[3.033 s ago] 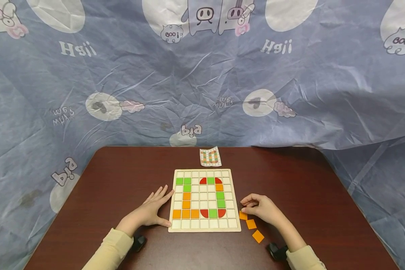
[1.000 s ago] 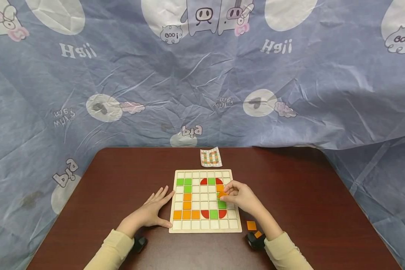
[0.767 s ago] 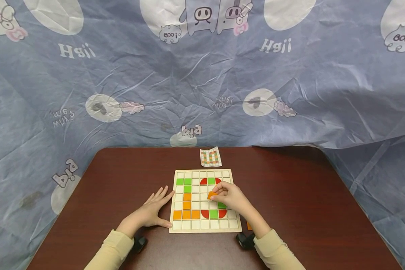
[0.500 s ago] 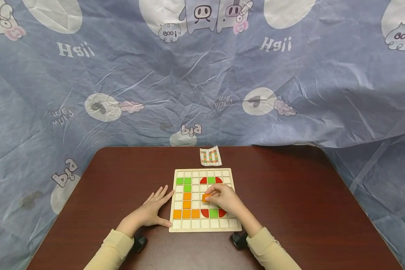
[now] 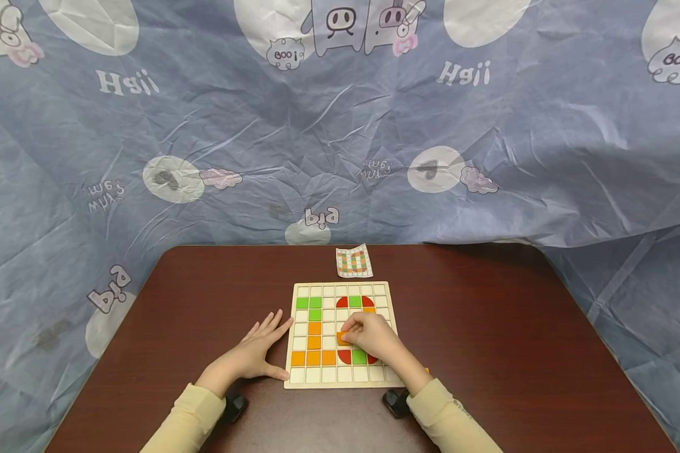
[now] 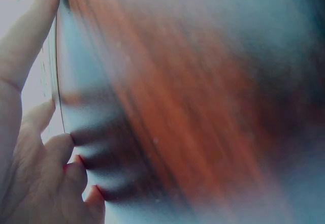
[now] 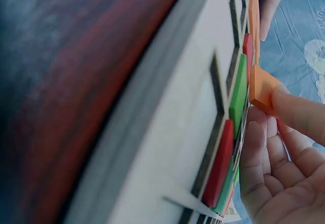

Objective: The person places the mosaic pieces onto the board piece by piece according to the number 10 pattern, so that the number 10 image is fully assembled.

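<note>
A pale wooden grid board [image 5: 328,382] lies on the table, with green, orange and red tiles set in some of its cells. My right hand [image 5: 376,336] is over the right half of the board and pinches an orange square tile [image 5: 342,339] between thumb and fingers, just above the red quarter-round piece [image 5: 344,357]. In the right wrist view the thumb presses on the orange tile [image 7: 263,88], which is tilted. My left hand [image 5: 250,353] rests spread at the board's left edge, touching it with thumb and a fingertip; in the left wrist view its fingers [image 6: 76,178] lie along that edge.
A small printed pattern card [image 5: 354,262] lies behind the board. Part of a loose orange tile [image 5: 427,370] shows beside the right forearm. The dark red table [image 5: 487,302] extends on both sides, with a blue patterned cloth [image 5: 283,126] behind.
My right hand picked up an orange tile from the table right of the board, carried it left over the grid, and lately moved it slightly nearer. The left hand stayed put.
</note>
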